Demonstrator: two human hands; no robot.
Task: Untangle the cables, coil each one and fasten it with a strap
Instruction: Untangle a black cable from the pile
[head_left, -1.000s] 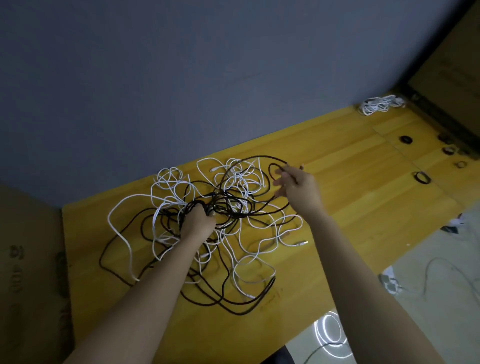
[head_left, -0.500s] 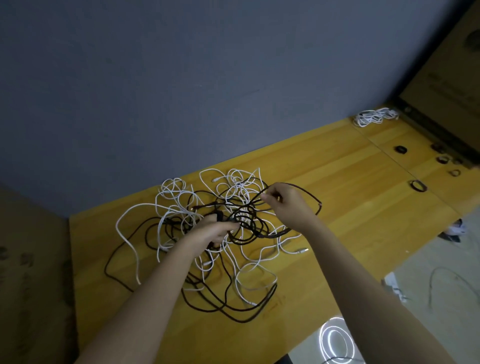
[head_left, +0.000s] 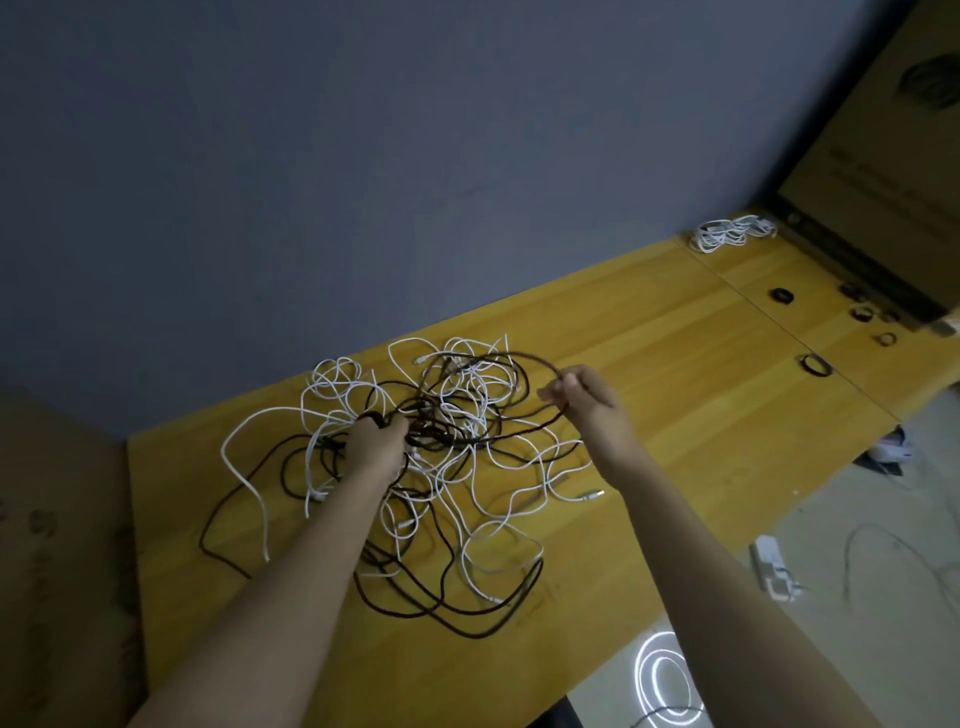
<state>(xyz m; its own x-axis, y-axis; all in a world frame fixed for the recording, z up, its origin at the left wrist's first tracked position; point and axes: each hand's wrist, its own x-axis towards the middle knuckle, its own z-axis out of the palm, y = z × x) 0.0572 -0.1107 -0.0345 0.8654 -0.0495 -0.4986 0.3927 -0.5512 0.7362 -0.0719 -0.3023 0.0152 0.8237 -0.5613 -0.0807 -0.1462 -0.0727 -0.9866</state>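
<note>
A tangle of white cables (head_left: 337, 400) and dark braided cables (head_left: 467, 618) is spread over the yellow wooden table (head_left: 675, 415). My left hand (head_left: 376, 447) grips a bunch of dark cable at the middle of the tangle. My right hand (head_left: 587, 397) pinches a loop of dark cable (head_left: 519, 358) and holds it lifted off to the right of the pile. Several small black straps (head_left: 815, 364) lie on the table's far right. A white cable end with a plug (head_left: 592, 495) lies near my right forearm.
A bundle of white cables (head_left: 727, 234) sits at the table's far right corner, by a cardboard box (head_left: 883, 182). A grey wall runs behind the table. Another cardboard box (head_left: 57, 545) stands at the left. On the floor (head_left: 857, 519) lie loose items and a cable.
My right hand has pulled the dark loop out to the right and raised it. My left hand has stayed in the middle of the tangle, gripping cable.
</note>
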